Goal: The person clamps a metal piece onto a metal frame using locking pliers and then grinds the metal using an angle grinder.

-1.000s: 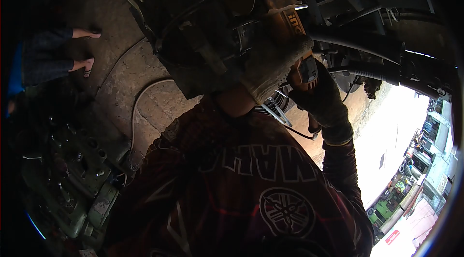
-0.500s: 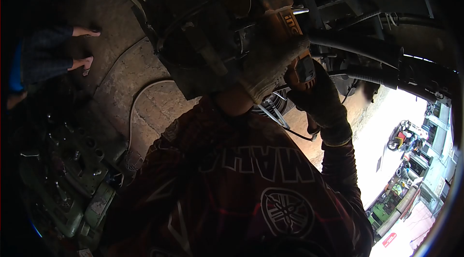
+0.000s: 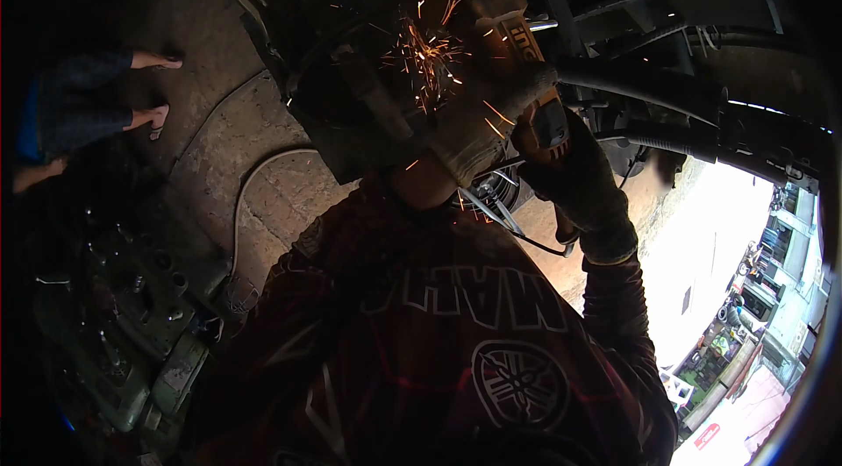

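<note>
An orange angle grinder with dark lettering lies across the upper middle of the view. My left hand, in a dirty work glove, reaches over the grinder's body and is closed on it; part of its grip is in shadow. Around the grinder's rear end is my gloved right hand, also closed. Orange sparks spray over a dark metal assembly beside the grinder. The disc is hardly visible behind the sparks, and the exact point of contact cannot be made out.
At far left stands another person, with bare lower legs and sandals. A greenish machine part sits at lower left. A pale hose curves over the concrete floor. Dark frame bars and tubes fill the upper right.
Sparks have appeared where the grinder's disc was plainly visible before. Both my hands and the grinder have shifted only slightly.
</note>
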Action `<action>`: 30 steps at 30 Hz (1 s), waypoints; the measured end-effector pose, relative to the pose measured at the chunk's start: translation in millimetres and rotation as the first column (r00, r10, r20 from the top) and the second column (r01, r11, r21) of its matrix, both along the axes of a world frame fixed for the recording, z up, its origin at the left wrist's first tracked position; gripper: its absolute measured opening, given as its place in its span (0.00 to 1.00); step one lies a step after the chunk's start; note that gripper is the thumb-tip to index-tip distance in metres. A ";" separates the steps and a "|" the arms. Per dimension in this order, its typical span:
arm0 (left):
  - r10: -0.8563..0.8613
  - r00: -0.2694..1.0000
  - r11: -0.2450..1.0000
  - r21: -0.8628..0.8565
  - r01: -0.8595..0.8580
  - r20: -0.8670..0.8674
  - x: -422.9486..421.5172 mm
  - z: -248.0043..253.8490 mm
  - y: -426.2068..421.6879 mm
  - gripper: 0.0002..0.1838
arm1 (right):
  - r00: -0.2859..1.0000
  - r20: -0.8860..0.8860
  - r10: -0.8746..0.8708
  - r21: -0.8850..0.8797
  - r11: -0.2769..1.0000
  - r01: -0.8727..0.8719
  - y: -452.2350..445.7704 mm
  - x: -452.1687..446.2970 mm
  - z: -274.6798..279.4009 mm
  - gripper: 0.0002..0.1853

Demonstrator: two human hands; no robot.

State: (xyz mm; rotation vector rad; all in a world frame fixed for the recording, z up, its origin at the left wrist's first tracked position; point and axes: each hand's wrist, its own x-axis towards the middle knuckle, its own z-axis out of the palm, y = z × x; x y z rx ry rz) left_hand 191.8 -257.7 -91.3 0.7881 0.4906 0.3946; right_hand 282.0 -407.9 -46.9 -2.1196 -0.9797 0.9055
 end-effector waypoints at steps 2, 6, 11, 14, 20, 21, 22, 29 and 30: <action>-0.046 0.997 0.999 -0.018 0.045 -0.056 -2.5 0.1 1.7 0.16 | 1.000 -0.005 -0.012 -0.024 1.000 0.012 9.7 -4.9 8.4 0.36; -0.067 0.993 0.995 -0.074 0.060 -0.097 -8.3 -5.9 2.7 0.15 | 0.961 -0.266 -0.072 0.129 0.986 0.109 0.6 -6.6 -1.9 0.39; -0.027 0.994 0.991 -0.133 0.013 -0.107 -4.4 -0.7 2.7 0.16 | 0.995 -0.040 0.092 0.122 0.989 -0.086 -3.6 5.5 -4.2 0.40; 0.113 0.988 0.994 -0.004 -0.113 0.103 7.8 13.7 0.7 0.15 | 0.997 0.055 0.057 0.190 0.979 -0.066 -0.7 1.1 -3.2 0.36; -0.086 0.996 0.993 0.081 0.088 -0.025 10.2 29.4 2.9 0.17 | 0.999 0.043 -0.015 0.086 0.996 0.011 -5.0 4.4 8.2 0.39; -0.037 0.999 0.994 0.100 0.038 -0.010 11.4 25.9 1.0 0.17 | 0.997 0.081 -0.008 0.056 0.998 0.003 -7.1 4.1 6.7 0.40; -0.015 1.000 0.994 0.106 0.015 -0.006 12.1 22.5 -0.7 0.17 | 0.997 0.076 -0.013 0.053 0.999 0.009 -9.1 4.3 3.2 0.40; 0.024 0.997 0.995 0.093 -0.032 0.080 4.2 20.6 -0.4 0.17 | 0.999 0.034 0.020 0.059 0.998 -0.022 -7.0 5.2 -6.2 0.36; 0.012 0.999 0.999 0.030 -0.013 0.030 1.9 21.1 -1.7 0.21 | 0.998 0.052 0.033 0.037 0.999 -0.035 -5.6 4.7 -4.9 0.36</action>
